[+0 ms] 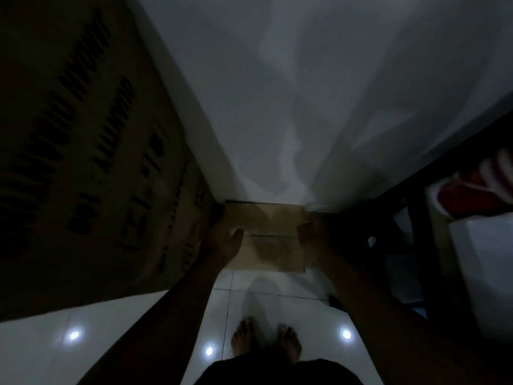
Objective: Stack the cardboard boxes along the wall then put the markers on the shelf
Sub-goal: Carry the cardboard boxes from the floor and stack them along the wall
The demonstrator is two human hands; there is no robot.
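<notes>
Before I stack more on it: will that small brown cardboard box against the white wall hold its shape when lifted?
Probably. The small brown cardboard box keeps straight edges while the left hand and right hand hold its sides, so it seems fairly stiff. Its flat top suggests it won't roll. Weight can't be judged; the frame is dim.

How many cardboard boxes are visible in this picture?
2. A small box is against the wall, held between the left hand and right hand. A big box stands at left. Others may be hidden in the dark.

A home: glossy white floor tiles (277,301), bare feet (266,343), plain wall (305,107).
</notes>
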